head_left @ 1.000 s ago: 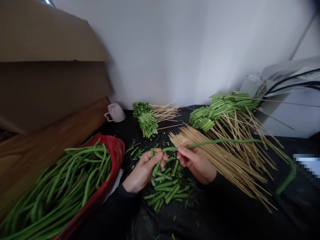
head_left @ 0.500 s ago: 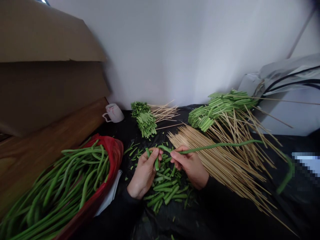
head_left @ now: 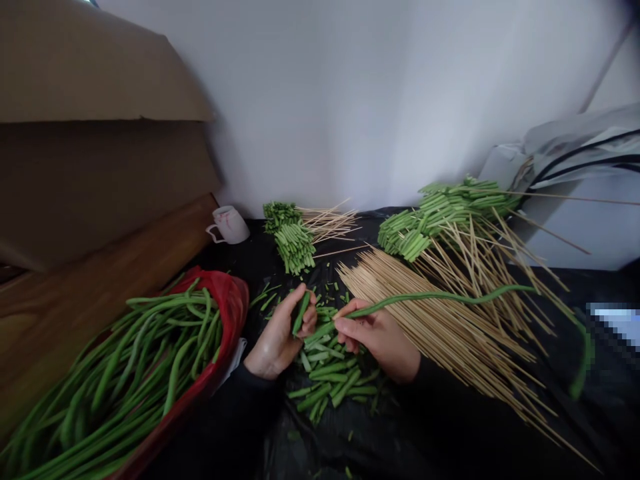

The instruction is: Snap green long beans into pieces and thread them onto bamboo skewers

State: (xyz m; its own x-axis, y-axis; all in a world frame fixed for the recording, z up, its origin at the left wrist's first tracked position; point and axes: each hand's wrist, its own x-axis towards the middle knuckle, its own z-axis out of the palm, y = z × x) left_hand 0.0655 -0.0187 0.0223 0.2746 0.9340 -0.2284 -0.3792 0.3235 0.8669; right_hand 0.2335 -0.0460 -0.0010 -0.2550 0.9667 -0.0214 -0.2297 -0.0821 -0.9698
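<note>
Between the thumb and fingers of my right hand (head_left: pixel 383 340) is the end of a long bean (head_left: pixel 440 295), which trails off to the right above the sticks. My left hand (head_left: pixel 277 340) is a little apart from it, its fingers curled around a short bean piece (head_left: pixel 301 313). Below and between both hands lies a pile of cut bean pieces (head_left: pixel 333 380) on black plastic sheeting (head_left: pixel 305 450). To the left, a red plastic bag (head_left: pixel 235 300) holds many whole long beans (head_left: pixel 135 360).
Bare wooden skewers (head_left: pixel 440 327) lie fanned out at the right. Skewered bean pieces are stacked at the back middle (head_left: pixel 295 247) and back right (head_left: pixel 450 210). A white mug (head_left: pixel 231 225) stands near the wall, beside a cardboard box (head_left: pixel 100 160).
My hands have moved apart. A short piece in my left hand is now separate from the long bean, and the left hand has turned partly palm-up.
</note>
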